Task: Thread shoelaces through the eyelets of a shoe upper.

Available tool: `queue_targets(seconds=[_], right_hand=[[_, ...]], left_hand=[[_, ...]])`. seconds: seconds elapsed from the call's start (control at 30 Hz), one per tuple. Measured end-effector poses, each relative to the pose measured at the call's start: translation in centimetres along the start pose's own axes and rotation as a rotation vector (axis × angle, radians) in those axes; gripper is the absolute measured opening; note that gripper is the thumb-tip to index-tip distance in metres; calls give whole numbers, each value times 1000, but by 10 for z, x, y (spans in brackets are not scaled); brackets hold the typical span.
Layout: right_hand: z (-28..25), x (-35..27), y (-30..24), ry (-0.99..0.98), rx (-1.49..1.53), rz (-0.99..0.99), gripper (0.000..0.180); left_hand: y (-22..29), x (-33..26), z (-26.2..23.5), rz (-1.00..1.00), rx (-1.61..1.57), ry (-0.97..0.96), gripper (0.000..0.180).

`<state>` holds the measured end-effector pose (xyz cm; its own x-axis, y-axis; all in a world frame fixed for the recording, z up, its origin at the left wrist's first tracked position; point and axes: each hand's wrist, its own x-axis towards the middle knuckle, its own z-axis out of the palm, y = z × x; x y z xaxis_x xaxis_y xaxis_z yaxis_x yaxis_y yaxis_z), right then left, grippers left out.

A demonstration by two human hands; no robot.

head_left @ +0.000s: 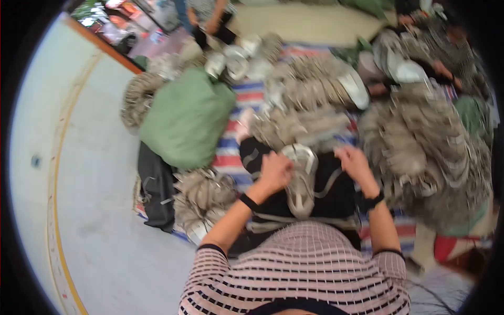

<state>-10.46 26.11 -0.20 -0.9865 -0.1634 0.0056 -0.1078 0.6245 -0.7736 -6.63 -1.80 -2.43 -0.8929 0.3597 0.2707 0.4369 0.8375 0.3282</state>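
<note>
A beige-grey shoe upper [300, 190] lies over my black-trousered lap, its pale, lighter end pointing away from me. My left hand [276, 172] is closed on its left edge, fingers curled against the side. To the right of the upper and apart from it, my right hand [355, 166] is raised with its fingers pinched together. Whatever those fingers hold, if anything, is too small and blurred to make out. Just beyond my knees lies a row of similar uppers [299, 126].
Large heaps of beige uppers [415, 142] rise at the right, with another pile [205, 197] at the left. A stuffed green sack [186, 118] stands at the left on a striped sheet [228, 152]. Other people sit at the far left and far right. A pale wall [94, 173] borders the left.
</note>
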Motion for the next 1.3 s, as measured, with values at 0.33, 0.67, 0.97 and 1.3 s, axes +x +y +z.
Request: queue_targets(seconds=[0.33,0.67,0.97,1.3], right_hand=[[30,-18,2,-216,50,64,23],[59,-34,-12,-232,-268,-265,20],[74,-30,-8,-248,-206,-237,20],[73,5,-14,-495,-29,-64,28]], left_hand=[[11,30,3,50,-193,-25,6],[21,28,8,90,-119,-129,5],[22,27,7,130,-74,-180,17],[12,42,4,175,-81,-200,20]])
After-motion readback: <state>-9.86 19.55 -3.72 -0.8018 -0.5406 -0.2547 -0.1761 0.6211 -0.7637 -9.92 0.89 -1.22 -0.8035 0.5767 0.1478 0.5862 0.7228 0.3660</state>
